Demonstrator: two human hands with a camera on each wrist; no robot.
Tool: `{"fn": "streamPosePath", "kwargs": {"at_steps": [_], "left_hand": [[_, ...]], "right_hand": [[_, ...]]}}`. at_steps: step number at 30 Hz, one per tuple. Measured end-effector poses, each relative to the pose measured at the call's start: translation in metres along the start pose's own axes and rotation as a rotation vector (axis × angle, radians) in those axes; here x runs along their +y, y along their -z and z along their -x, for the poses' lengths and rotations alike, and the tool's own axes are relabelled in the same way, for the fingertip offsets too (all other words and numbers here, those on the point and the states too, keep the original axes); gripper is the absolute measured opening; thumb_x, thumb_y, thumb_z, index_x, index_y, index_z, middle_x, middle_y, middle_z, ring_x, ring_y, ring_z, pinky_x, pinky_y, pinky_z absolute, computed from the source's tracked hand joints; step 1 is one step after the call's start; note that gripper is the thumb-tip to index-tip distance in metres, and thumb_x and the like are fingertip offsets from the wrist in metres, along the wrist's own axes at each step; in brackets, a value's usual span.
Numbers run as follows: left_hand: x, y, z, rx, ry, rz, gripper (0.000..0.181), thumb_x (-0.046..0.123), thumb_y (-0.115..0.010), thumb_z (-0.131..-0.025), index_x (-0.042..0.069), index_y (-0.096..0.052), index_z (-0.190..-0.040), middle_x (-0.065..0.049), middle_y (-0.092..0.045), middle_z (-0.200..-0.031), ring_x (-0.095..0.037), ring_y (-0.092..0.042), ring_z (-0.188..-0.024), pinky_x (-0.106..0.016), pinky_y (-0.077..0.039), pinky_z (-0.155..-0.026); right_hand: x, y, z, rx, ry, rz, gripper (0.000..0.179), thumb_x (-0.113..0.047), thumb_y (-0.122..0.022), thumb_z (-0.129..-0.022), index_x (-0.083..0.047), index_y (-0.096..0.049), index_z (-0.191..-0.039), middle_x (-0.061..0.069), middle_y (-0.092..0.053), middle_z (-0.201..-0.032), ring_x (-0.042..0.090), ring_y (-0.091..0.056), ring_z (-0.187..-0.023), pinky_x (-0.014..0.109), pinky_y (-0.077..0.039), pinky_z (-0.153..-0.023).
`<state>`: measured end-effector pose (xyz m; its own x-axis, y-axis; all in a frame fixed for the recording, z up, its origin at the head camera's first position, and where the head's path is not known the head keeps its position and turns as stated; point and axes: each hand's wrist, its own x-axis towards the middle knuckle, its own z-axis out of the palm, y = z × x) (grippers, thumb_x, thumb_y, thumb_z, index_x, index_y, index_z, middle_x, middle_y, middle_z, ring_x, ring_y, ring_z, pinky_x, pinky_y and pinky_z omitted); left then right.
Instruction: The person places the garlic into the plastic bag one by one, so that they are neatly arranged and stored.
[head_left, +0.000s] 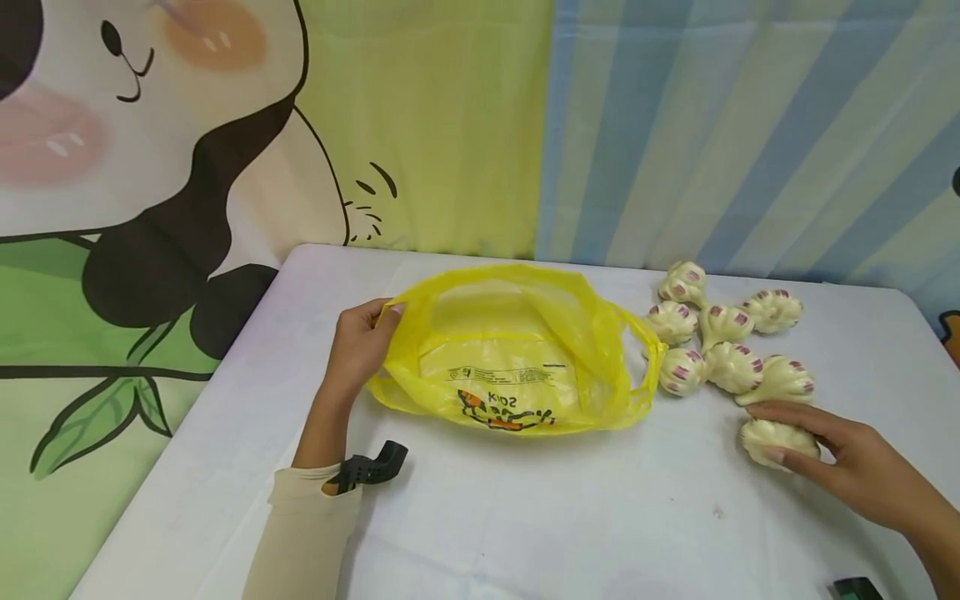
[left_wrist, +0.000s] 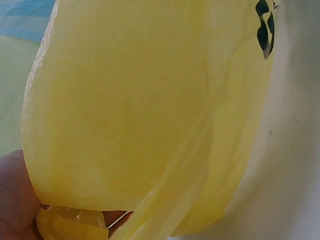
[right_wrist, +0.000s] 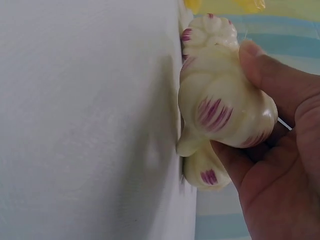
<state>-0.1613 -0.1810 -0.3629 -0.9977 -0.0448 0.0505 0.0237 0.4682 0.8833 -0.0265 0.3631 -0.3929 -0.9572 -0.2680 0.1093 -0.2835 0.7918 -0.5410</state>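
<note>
The garlic bulb (head_left: 772,440) is towards the right edge of the table (head_left: 585,508), pinched in my right grip (head_left: 851,462) with the thumb on its near side; whether it is clear of the surface I cannot tell. Just beyond it, 7 other bulbs (head_left: 735,367) cluster towards the far right corner. To their left, near the far edge, the yellow bag (head_left: 498,375) gapes, and my left grip (head_left: 362,346) pinches its left rim. I judge the step in hand to be taking up 1 bulb while holding the bag open. The next move probably calls for a lift and a leftward carry to the bag's mouth, with the rim held steady.
</note>
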Motion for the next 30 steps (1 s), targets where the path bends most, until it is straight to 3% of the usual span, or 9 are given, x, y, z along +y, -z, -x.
{"fn": "streamPosePath", "kwargs": {"at_steps": [2, 5, 9, 15, 18, 22, 30], "left_hand": [[0.000, 0.000, 0.000, -0.006, 0.001, 0.000, 0.039, 0.035, -0.053, -0.100, 0.004, -0.069, -0.119, -0.008, -0.069, -0.101, -0.022, -0.057, -0.077, -0.025, -0.047, -0.062], [0.001, 0.000, 0.000, -0.012, 0.005, 0.001, 0.039, 0.035, -0.053, -0.100, 0.005, -0.069, -0.120, -0.008, -0.068, -0.102, -0.021, -0.057, -0.078, -0.025, -0.047, -0.062], [0.000, 0.000, 0.000, -0.012, 0.003, 0.001, 0.040, 0.036, -0.053, -0.100, 0.005, -0.069, -0.120, -0.008, -0.068, -0.101, -0.020, -0.056, -0.077, -0.026, -0.046, -0.062], [-0.002, 0.000, 0.001, -0.020, -0.020, 0.010, 0.040, 0.036, -0.053, -0.101, 0.005, -0.069, -0.119, -0.011, -0.067, -0.091, -0.021, -0.051, -0.067, -0.026, -0.043, -0.056], [-0.002, -0.001, 0.001, -0.024, -0.022, 0.009, 0.041, 0.036, -0.053, -0.101, 0.004, -0.068, -0.120, -0.009, -0.068, -0.094, -0.021, -0.054, -0.069, -0.026, -0.044, -0.058], [-0.002, -0.001, 0.002, -0.022, -0.020, 0.006, 0.041, 0.036, -0.053, -0.101, 0.004, -0.068, -0.120, -0.008, -0.068, -0.099, -0.021, -0.056, -0.076, -0.026, -0.046, -0.061], [-0.003, -0.001, 0.000, -0.028, -0.019, 0.017, 0.041, 0.036, -0.053, -0.100, 0.004, -0.068, -0.119, -0.009, -0.068, -0.096, -0.021, -0.055, -0.074, -0.025, -0.045, -0.060]], "right_hand": [[-0.003, 0.002, -0.001, -0.001, 0.005, -0.010, 0.054, -0.002, -0.077, -0.081, -0.017, -0.062, -0.131, -0.029, -0.050, -0.122, -0.003, -0.046, -0.090, 0.022, -0.035, -0.058], [-0.007, 0.005, -0.004, 0.006, 0.011, -0.016, 0.053, -0.001, -0.078, -0.080, -0.015, -0.064, -0.128, -0.031, -0.050, -0.121, -0.010, -0.044, -0.098, 0.014, -0.037, -0.061], [-0.014, 0.008, -0.009, 0.032, 0.033, -0.041, 0.055, 0.002, -0.078, -0.078, -0.015, -0.064, -0.128, -0.031, -0.051, -0.123, -0.017, -0.037, -0.113, 0.003, -0.037, -0.075], [-0.027, 0.014, -0.019, 0.093, 0.125, -0.112, 0.060, 0.016, -0.074, -0.075, -0.008, -0.062, -0.129, -0.016, -0.055, -0.130, -0.006, -0.038, -0.126, 0.005, -0.037, -0.085], [-0.037, 0.019, -0.027, 0.108, 0.142, -0.133, 0.062, 0.019, -0.072, -0.074, -0.007, -0.062, -0.129, -0.011, -0.056, -0.132, -0.003, -0.037, -0.130, 0.006, -0.037, -0.086], [-0.052, 0.026, -0.041, 0.102, 0.176, -0.151, 0.061, 0.022, -0.070, -0.075, -0.003, -0.061, -0.130, -0.004, -0.058, -0.131, -0.002, -0.044, -0.124, 0.006, -0.042, -0.080], [-0.076, 0.040, -0.069, 0.086, 0.305, -0.195, 0.061, 0.026, -0.068, -0.074, 0.003, -0.058, -0.130, 0.007, -0.059, -0.131, 0.008, -0.047, -0.126, 0.012, -0.043, -0.087]]}}
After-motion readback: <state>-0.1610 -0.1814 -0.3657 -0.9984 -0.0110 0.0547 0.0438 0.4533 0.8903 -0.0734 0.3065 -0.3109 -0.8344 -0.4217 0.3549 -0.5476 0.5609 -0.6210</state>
